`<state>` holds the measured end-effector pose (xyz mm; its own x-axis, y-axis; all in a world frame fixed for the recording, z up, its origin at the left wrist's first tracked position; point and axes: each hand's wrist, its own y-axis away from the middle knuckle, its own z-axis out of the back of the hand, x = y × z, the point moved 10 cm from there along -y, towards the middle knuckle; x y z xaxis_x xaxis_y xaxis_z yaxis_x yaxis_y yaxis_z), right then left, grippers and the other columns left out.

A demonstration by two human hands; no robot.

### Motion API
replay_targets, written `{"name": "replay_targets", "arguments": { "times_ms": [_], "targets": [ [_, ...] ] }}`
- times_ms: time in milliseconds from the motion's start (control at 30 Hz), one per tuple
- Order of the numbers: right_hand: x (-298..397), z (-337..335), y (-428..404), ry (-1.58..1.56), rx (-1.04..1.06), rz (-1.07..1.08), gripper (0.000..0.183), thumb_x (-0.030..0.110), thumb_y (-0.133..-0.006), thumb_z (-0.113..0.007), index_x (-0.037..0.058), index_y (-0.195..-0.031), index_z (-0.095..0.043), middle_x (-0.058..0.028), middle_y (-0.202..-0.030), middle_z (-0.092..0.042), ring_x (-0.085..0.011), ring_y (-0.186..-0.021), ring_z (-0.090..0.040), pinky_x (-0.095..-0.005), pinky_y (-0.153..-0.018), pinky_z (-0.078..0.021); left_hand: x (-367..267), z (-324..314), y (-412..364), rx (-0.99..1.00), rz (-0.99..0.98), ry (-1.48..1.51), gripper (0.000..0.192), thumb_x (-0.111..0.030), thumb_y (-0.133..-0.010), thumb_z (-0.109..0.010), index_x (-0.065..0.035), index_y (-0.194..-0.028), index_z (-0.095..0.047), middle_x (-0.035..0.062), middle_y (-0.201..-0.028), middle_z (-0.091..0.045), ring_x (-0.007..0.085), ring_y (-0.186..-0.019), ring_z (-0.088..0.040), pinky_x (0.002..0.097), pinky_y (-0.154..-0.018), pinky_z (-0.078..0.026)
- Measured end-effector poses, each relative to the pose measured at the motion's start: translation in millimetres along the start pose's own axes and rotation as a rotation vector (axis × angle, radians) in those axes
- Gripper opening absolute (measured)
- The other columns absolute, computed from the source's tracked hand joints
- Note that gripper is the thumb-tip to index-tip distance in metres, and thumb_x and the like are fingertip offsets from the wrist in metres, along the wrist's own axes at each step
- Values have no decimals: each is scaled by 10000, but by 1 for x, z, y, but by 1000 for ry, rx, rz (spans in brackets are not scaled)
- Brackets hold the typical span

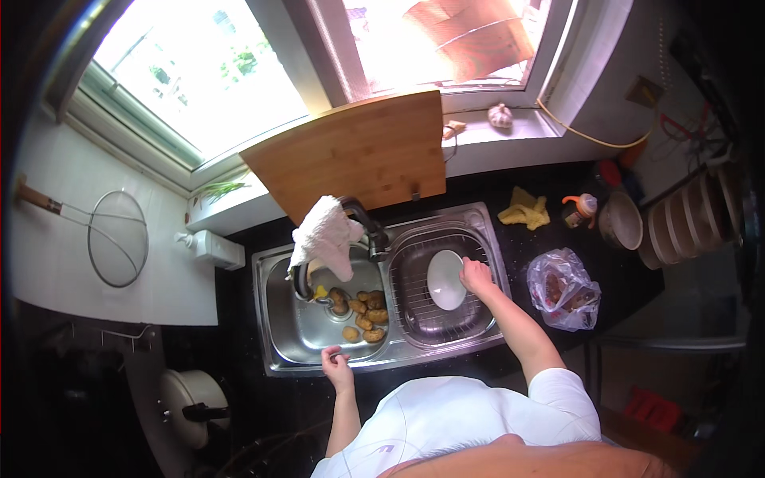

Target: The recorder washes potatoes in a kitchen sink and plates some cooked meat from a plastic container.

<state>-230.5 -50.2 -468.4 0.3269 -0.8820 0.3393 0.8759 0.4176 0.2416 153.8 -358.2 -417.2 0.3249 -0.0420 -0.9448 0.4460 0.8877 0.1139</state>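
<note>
My right hand [477,276] grips the right rim of a white oval-looking dish [447,281]. The dish is over the wire rack [412,299] in the right basin of a steel double sink [382,352]. At the front rim of the left basin, my left hand [338,369] is loosely curled, thumb and fingers apart, with nothing clearly held. Several brown potatoes [363,308] lie in that basin near the drain, and a paler one [350,333] sits closer to me. A small yellow thing [321,292] is beside the faucet's end.
A white cloth [327,236] hangs over the black faucet [373,233]. Behind the sink leans a wooden board [358,155]. To the right are a plastic bag [563,290], a yellow cloth [525,209], an orange-topped bottle [580,210] and bowls [620,221]. A white pump bottle [212,249] stands left.
</note>
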Motion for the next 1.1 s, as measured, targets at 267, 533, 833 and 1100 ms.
{"name": "replay_targets", "arguments": {
  "times_ms": [267, 533, 833, 1100],
  "targets": [
    [13, 59, 29, 39, 8, -80, 285, 155, -786, -508, -8, -1012, -567, -276, -872, -640, -427, -854, -631, -504, -777, -491, 3, 5, 0, -7, 8, 21, 218, 82, -776, -409, 2, -934, -537, 64, -851, -579, 131, -624, -597, 258, -613, -498],
    [-20, 39, 89, -774, 10, -103, 364, 114, -725, -543, -9, -1059, -620, -190, -925, -672, -299, -902, -653, -373, -820, -495, -14, -28, 6, 143, 4, 96, 190, 24, -850, -445, 1, -1015, -536, 72, -877, -596, 130, -647, -600, 246, -613, -491],
    [79, -6, 168, -786, 180, 9, 381, 170, -764, -537, 27, -1111, -606, -203, -938, -665, -295, -882, -656, -393, -802, -504, -7, -97, 55, 593, 345, 201, 413, -322, -950, -528, 11, -1195, -545, 79, -966, -626, 118, -752, -594, 244, -675, -485],
    [100, -10, 184, -791, 244, 59, 386, 178, -772, -523, 9, -1112, -596, -214, -975, -652, -305, -937, -640, -379, -824, -490, 1, -83, 84, 730, 507, 67, 394, -295, -922, -576, 44, -1120, -599, 93, -967, -659, 123, -794, -611, 242, -688, -473]
  ]
}}
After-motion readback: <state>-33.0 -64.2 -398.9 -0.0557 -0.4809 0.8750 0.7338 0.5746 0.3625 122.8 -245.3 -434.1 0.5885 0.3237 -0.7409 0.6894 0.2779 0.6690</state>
